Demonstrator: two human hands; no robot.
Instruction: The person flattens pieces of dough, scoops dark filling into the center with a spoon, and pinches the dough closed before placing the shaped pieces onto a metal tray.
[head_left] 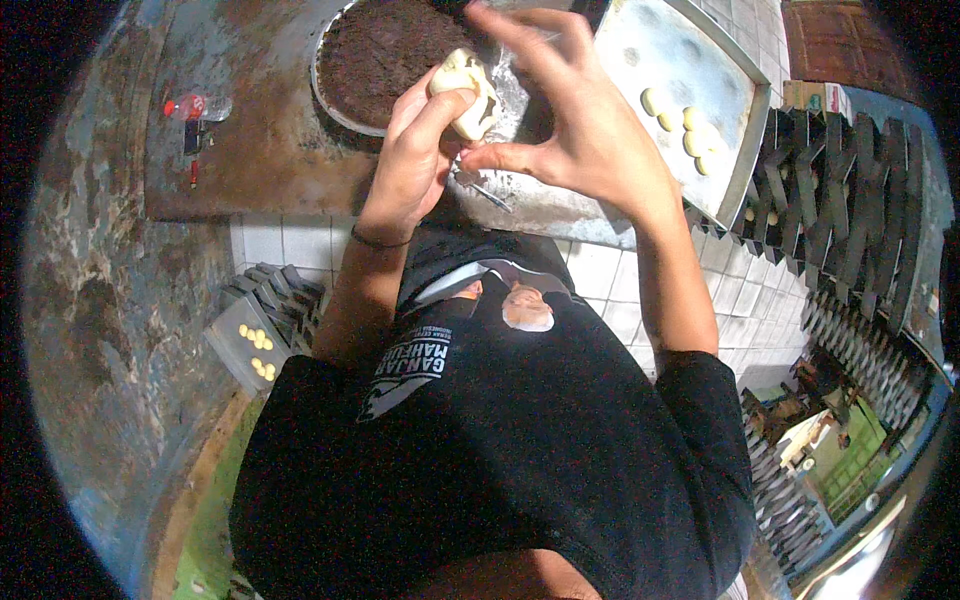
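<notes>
My left hand [412, 150] holds a lump of pale yellow dough [455, 82], its thumb pressed against the front; the dough looks hollowed, with a ragged open edge. To its right, my right hand [600, 140] is raised with thumb and fingers spread wide, apart from the dough, and nothing shows in it. Behind the left hand stands a wide round pan [318, 85] filled with dark brown crumbly filling [385, 55]. A thin metal tool [490, 196] lies below the hands at the table's near edge, its other end hidden.
At the right, a metal tray [640, 50] carries several small dough pieces [690, 135]. A clear bottle with a red cap [200, 107] and a small black object [192, 138] lie on the table's left. Stacked dark trays [840, 180] stand right; another tray stack [265, 320] sits lower left.
</notes>
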